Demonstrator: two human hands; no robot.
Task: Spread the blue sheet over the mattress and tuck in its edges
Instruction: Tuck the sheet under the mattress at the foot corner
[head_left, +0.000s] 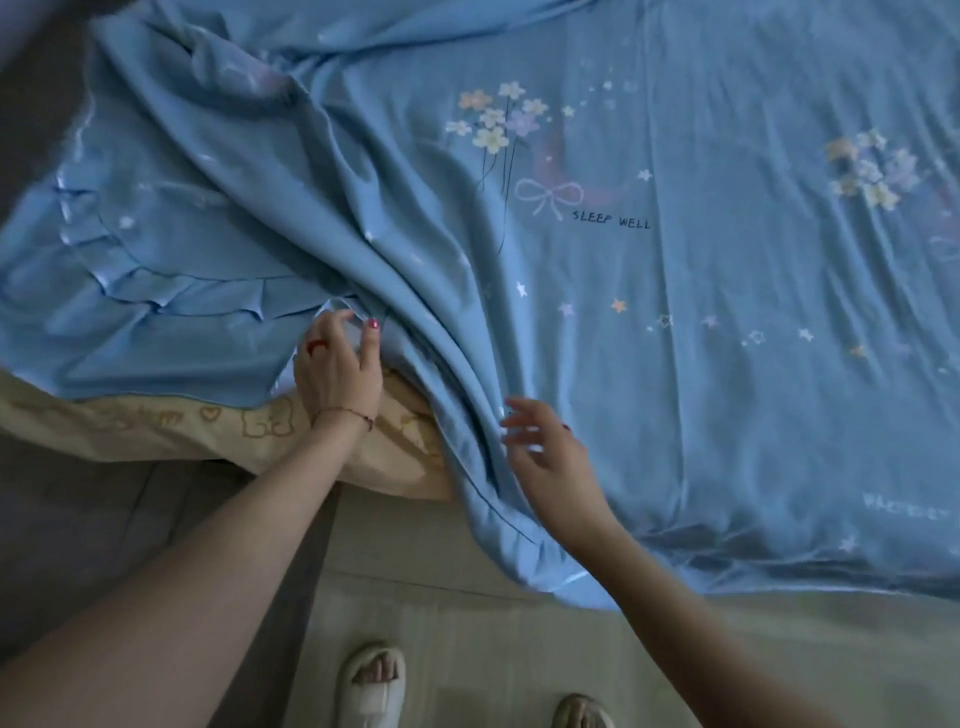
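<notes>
Your left hand (335, 366) is pinching the crumpled blue flower-printed cotton sheet's (675, 291) frilled edge; your right hand (545, 452) is hovering open-fingered beside its bunched folds.

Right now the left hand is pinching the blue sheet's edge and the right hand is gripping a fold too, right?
Not quite. In the head view the left hand pinches the sheet edge, but the right hand is open, fingers spread beside a fold, gripping nothing.

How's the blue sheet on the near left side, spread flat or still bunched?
Bunched. The blue sheet lies in deep diagonal folds there, its edge leaving the yellow mattress bare. The left hand pinches the edge.
</notes>
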